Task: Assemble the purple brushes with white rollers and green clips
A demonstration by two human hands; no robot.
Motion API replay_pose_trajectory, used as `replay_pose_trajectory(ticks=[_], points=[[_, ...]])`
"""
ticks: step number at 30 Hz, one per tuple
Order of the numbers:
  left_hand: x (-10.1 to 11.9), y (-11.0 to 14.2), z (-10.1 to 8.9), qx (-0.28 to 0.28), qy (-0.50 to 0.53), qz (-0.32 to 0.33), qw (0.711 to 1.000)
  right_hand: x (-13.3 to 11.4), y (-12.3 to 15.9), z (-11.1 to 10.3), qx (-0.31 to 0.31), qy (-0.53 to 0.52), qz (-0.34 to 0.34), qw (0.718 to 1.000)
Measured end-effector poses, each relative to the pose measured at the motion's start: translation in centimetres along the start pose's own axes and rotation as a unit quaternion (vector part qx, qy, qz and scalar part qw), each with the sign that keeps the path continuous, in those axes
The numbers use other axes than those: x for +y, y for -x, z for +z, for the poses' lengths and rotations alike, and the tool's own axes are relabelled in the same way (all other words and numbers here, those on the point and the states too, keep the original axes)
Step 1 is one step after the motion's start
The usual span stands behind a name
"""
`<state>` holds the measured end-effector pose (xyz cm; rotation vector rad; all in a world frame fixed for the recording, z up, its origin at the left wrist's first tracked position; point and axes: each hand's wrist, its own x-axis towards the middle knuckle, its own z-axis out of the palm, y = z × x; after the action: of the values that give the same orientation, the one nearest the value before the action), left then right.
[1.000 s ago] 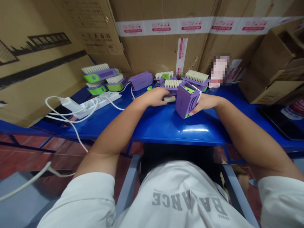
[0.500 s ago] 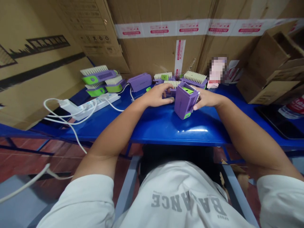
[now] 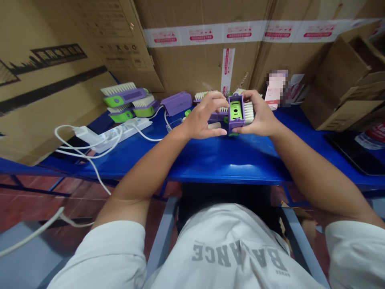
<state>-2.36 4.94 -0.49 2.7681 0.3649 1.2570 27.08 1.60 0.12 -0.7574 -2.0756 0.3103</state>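
Note:
My right hand [image 3: 260, 114] grips a purple and green brush head [image 3: 236, 112] over the blue table. Its white bristles face right, and its hollow end with a green inside faces me. My left hand [image 3: 206, 116] is just left of it, fingers curved and apart, thumb stretched towards the brush head; I see nothing held in it. Behind the hands lie more brush heads [image 3: 202, 96], partly hidden. A small pale piece [image 3: 214, 125] shows by the left thumb.
Several brush heads [image 3: 124, 95] are stacked at the left. Next to them are a purple casing [image 3: 177, 103] and a white power strip [image 3: 120, 131] with cables. Cardboard boxes [image 3: 198, 60] wall off the back. A dark flat device [image 3: 355, 150] and a bottle [image 3: 373, 136] are at the right.
My right hand has turned the brush head so its hollow end faces me and its bristles point right. My left hand has moved slightly right, closer to it.

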Motion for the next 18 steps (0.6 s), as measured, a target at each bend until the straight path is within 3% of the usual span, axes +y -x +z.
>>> replay_pose_trajectory(ticks=[5,18], points=[[0.5,-0.1,0.5,0.009,-0.049,0.042,0.998,0.5,0.1,-0.2,0.009,0.065,-0.037,0.997],[0.9,-0.3,1.5,-0.005,-0.112,0.019,0.993,0.7,0.5,0.7,-0.016,0.145,-0.049,0.988]])
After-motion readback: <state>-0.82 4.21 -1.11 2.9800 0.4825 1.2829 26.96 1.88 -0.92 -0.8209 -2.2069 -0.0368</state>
